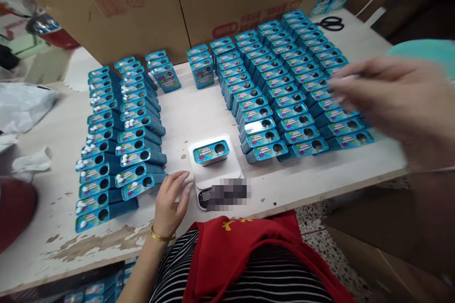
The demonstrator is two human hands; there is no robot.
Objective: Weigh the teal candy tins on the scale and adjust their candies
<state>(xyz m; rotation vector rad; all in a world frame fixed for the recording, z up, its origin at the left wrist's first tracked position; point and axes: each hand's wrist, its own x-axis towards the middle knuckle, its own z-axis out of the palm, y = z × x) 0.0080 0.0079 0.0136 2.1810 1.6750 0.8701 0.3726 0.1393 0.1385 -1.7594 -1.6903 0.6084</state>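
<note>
Bright, even overhead light falls on the pale table [199,113] with only faint shadows. The right hand [394,99] is smeared by motion blur, close to the lens. Straight edges bow toward the frame's corners, and one patch on the scale [227,193] is pixelated.

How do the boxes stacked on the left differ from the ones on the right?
The left boxes form two rows, many with white pieces at their tops; the right boxes form more rows and show open dark holes. The left hand rests beside the left boxes. Both groups are blue with the same label.
</note>
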